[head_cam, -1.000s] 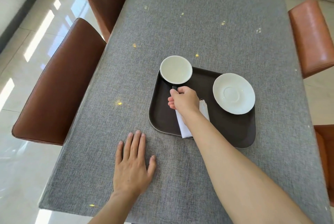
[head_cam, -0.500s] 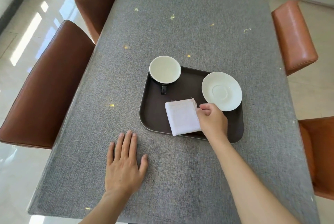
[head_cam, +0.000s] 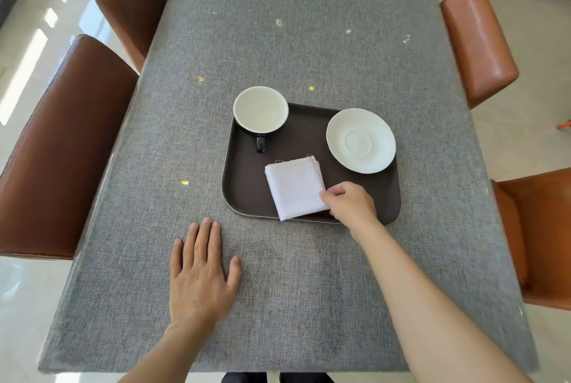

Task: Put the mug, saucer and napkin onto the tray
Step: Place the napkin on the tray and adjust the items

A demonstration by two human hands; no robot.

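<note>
Tray (head_cam: 244, 185), dark brown, rounded-rectangular plastic, sits on the grey woven table covering (head_cam: 309, 42), and I find all three items on it. Mug (head_cam: 261, 110), black outside and white inside, stands upright at the tray's far left corner, handle pointing toward me. White round ceramic saucer (head_cam: 361, 140) lies at the far right, apart from the mug. Folded white cloth napkin (head_cam: 295, 187) lies flat at the near edge, its near corner reaching the rim. My right hand (head_cam: 350, 202) has its fingertips closed on the napkin's right edge. My left hand (head_cam: 200, 274) rests flat on the covering, fingers spread, holding nothing, near the tray's left corner. Brown leather chairs (head_cam: 61, 147) flank the table.
</note>
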